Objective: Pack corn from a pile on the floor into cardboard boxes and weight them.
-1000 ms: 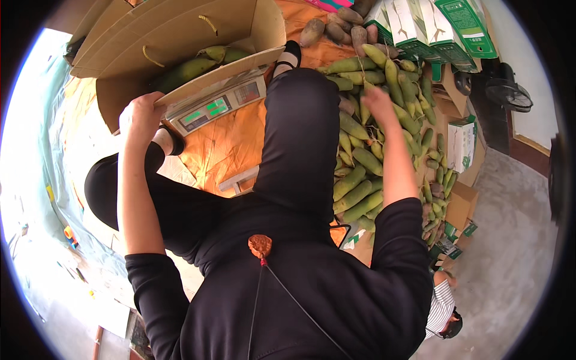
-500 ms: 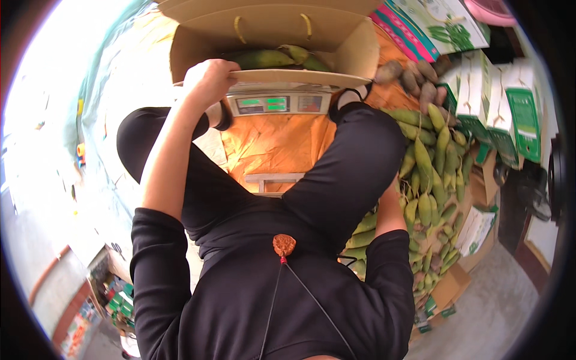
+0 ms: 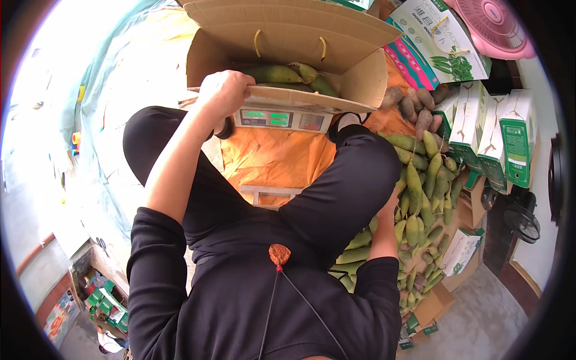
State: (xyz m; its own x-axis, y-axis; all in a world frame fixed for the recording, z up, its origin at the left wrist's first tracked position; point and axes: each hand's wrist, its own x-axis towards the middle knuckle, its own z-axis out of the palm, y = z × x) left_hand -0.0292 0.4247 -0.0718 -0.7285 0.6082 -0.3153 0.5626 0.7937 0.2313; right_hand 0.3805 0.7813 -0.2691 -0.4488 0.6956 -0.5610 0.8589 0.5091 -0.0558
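An open cardboard box (image 3: 354, 54) with yellow cord handles rests on a digital scale (image 3: 282, 119) with a lit green display. Several green radishes (image 3: 273, 74) lie inside the box. My left hand (image 3: 222, 93) grips the left part of the box's near edge, its fingers curled over the cardboard. Beside my right knee is a large heap of green radishes (image 3: 414, 189). My right hand (image 3: 389, 209) reaches down to this heap, its fingers mostly hidden behind the knee, so I cannot see whether it holds a radish.
Brownish-red root vegetables (image 3: 411, 105) lie beyond the heap. White and green cartons (image 3: 468, 120) stand along the right, with a pink fan (image 3: 495, 24) at the far right. An orange sheet (image 3: 276, 156) covers the floor between my legs, with a small wooden frame (image 3: 255, 192) on it.
The view has shifted, so the box and scale appear lower and further right. My right forearm shows more beside the knee. The left hand keeps its grip on the box edge.
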